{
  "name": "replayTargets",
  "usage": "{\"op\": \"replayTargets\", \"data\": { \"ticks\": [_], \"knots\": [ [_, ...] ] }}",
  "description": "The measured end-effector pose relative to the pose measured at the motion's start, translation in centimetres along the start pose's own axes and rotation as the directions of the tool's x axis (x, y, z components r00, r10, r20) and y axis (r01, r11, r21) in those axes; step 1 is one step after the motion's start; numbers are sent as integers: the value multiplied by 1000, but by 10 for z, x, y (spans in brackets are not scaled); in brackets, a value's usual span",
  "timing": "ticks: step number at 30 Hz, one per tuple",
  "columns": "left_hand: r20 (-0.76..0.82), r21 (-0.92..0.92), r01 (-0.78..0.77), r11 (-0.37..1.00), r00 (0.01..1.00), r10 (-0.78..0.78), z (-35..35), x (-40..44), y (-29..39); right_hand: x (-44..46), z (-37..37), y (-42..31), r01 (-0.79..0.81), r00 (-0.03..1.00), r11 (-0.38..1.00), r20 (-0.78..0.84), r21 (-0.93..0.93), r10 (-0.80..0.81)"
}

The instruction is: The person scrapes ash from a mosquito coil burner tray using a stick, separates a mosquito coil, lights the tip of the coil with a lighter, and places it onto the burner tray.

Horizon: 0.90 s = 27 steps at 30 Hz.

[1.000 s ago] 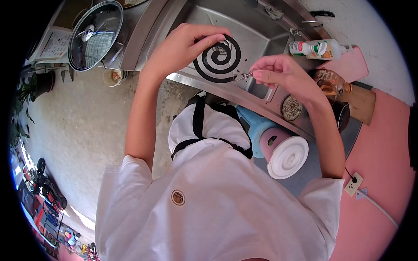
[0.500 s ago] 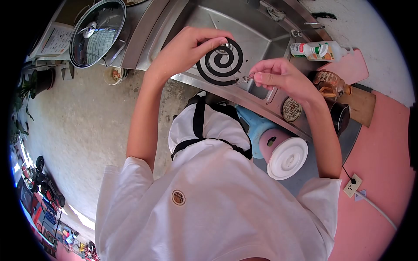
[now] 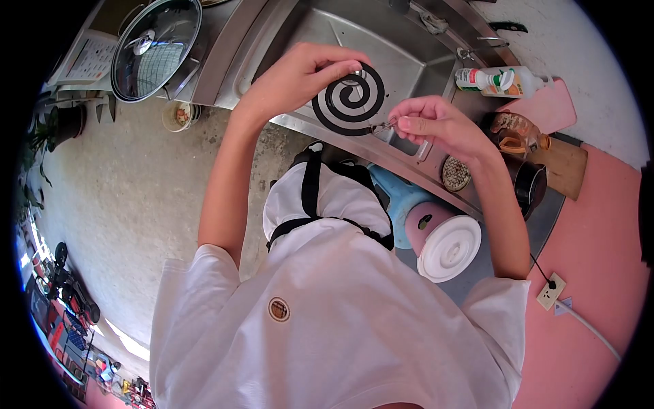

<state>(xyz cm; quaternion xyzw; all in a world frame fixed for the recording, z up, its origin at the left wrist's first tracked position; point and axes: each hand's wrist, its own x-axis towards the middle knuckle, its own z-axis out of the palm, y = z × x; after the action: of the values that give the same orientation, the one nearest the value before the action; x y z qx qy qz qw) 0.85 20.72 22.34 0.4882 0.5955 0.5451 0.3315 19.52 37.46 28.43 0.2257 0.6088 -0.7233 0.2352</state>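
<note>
A black mosquito coil (image 3: 340, 128) is held up over the front of the steel sink (image 3: 327, 27). Closed in a pinch, my left hand (image 3: 296, 76) has its upper edge between thumb and fingers. My right hand (image 3: 439, 124) grips a small metal clip (image 3: 383, 126) by fingertips and thumb. That clip meets the lower right, outer end of the coil; whether it is fastened there I cannot tell.
A lidded pot (image 3: 155, 51) stands left of the sink. To the right are spray bottles (image 3: 487, 80), a brown-labelled jug (image 3: 514, 131), a dark pot (image 3: 528, 180) and a cutting board (image 3: 567, 167). A white-lidded pink bin (image 3: 448, 249) stands below the counter.
The coil, both hands and the clip have barely shifted. Both hands keep their grips, and the clip stays at the coil's outer end.
</note>
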Motion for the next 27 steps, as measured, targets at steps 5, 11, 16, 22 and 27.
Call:
{"op": "replayTargets", "data": {
  "ticks": [5,11,16,22,27],
  "knots": [
    [4,-26,12,1000,1000,-12,-1,-1,-1,2,1,1,-3,1000,999,18,38,3],
    [-18,-28,25,999,1000,-26,-4,-2,0,1,-2,3,6,1000,997,8,75,-7],
    [-50,-70,90,994,994,-93,-8,-5,18,0,-7,9,17,1000,996,-21,86,-16],
    [-225,-119,-32,992,974,5,-12,-10,8,3,-8,-2,145,910,960,-350,-238,-224],
    [-355,-73,-44,996,935,16,-13,-16,13,8,-10,-14,182,712,738,-431,-649,-555]
  ]
}}
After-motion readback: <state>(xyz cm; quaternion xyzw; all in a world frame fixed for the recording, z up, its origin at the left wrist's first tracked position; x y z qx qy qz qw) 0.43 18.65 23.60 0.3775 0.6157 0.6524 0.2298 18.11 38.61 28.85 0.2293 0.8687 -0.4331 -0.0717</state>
